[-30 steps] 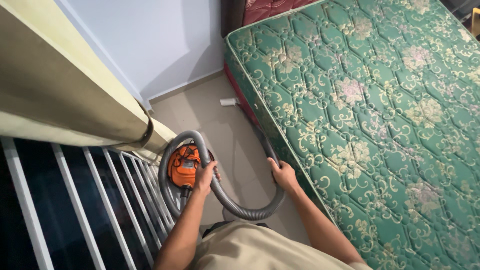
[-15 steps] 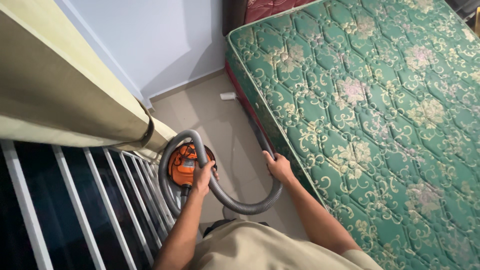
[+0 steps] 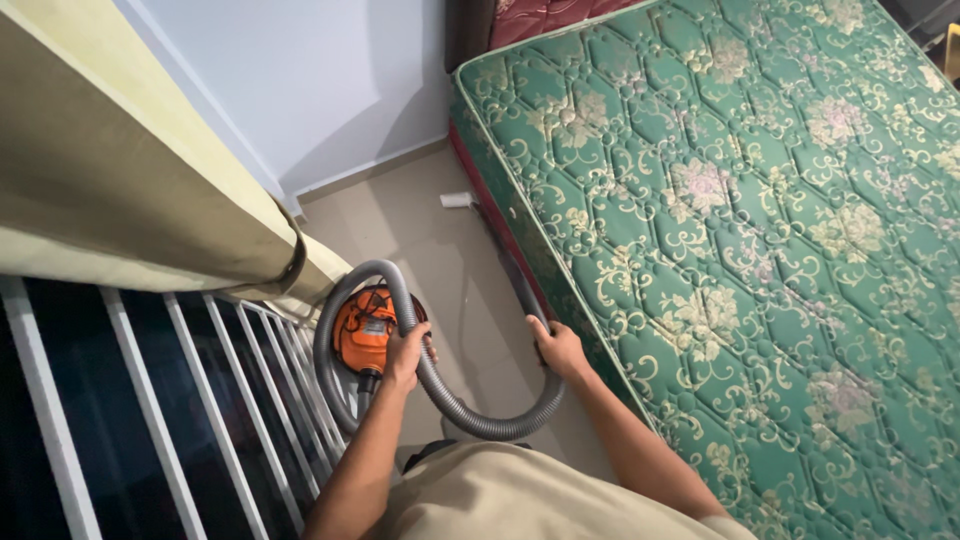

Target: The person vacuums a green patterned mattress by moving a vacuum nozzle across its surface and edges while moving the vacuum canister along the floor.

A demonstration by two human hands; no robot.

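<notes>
Nearest the camera, the person's beige shirt (image 3: 520, 500) fills the bottom edge, and both bare forearms reach out from it toward the grey ribbed vacuum hose (image 3: 480, 418). The hose is the landmark here: it sags in a loop just above the shirt, low over the beige floor (image 3: 430, 240). The left hand (image 3: 405, 352) is closed around the hose where it climbs on the loop's left side. The right hand (image 3: 558, 347) is closed around the hose's other end, at the loop's right side, where it meets a dark wand (image 3: 510, 262).

Just behind the left hand's stretch of hose sits the orange vacuum cleaner (image 3: 362, 332) on the floor, with the hose arching over its top. Left of the hose run white window bars (image 3: 150, 400), and above them hangs a pale yellow curtain (image 3: 130, 190).

Right of the hose lies the green floral mattress (image 3: 760, 220), its edge just beside the right hand. Beyond the hose, the wand runs along the mattress side to a small white floor head (image 3: 456, 200), near the white wall (image 3: 320, 80).
</notes>
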